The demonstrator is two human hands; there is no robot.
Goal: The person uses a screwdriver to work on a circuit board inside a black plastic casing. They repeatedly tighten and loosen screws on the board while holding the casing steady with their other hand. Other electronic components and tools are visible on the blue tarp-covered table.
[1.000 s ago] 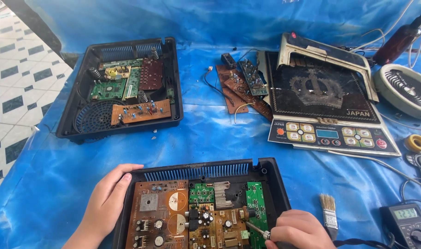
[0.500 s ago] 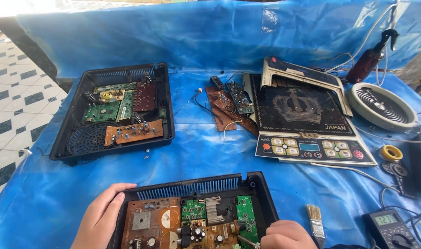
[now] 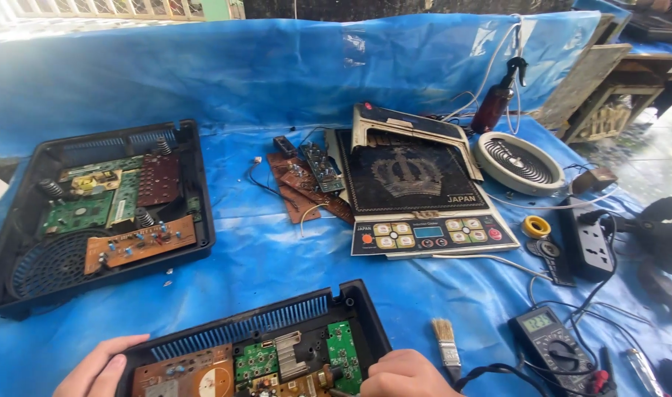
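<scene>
A black open cooker housing with brown and green circuit boards lies at the bottom edge on the blue tarp. My left hand rests against its left rim, fingers together along the casing. My right hand sits at its right end, fingers curled around a thin tool whose tip touches the boards near the green board. Most of both hands is cut off by the frame.
A second open black housing with boards lies at left. Loose brown boards, a glass cooktop panel, a round heating coil, a brush, a multimeter, solder roll, a power strip and a spray bottle surround them.
The view has tilted up and swung right, so the near housing and both hands sank toward the bottom edge. My hands stay in the same places on the housing.
</scene>
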